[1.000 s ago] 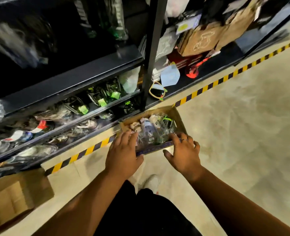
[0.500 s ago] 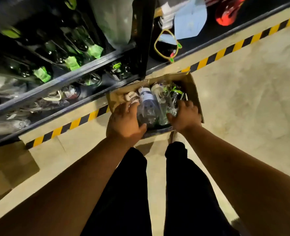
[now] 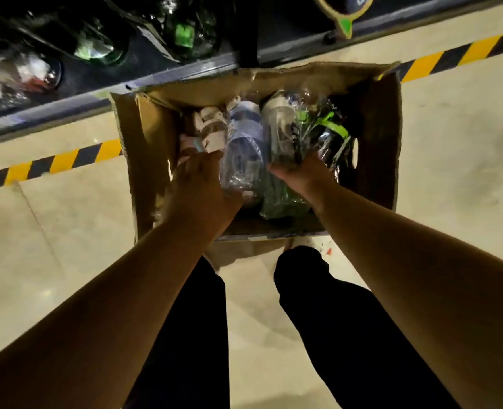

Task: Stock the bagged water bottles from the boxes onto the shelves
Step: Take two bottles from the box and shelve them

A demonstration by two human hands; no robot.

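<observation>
An open cardboard box stands on the floor against the shelf base. Several bagged water bottles lie in it: a white and pink one, a clear blue-capped one, a dark one with a white cap and a green-strapped one. My left hand reaches into the box, its fingers fairly straight along the left side of the blue-capped bottle's bag. My right hand cups the lower end of the dark bottle, with its fingers hidden under the bag.
The dark metal shelf runs along the top, holding bagged green-tagged bottles. Yellow and black hazard tape marks the floor along it. My dark-trousered legs stand just behind the box on pale tile.
The view has dropped closer over the box. Both hands have gone deeper in, the right one moving from the bags' tops to under the dark bottle.
</observation>
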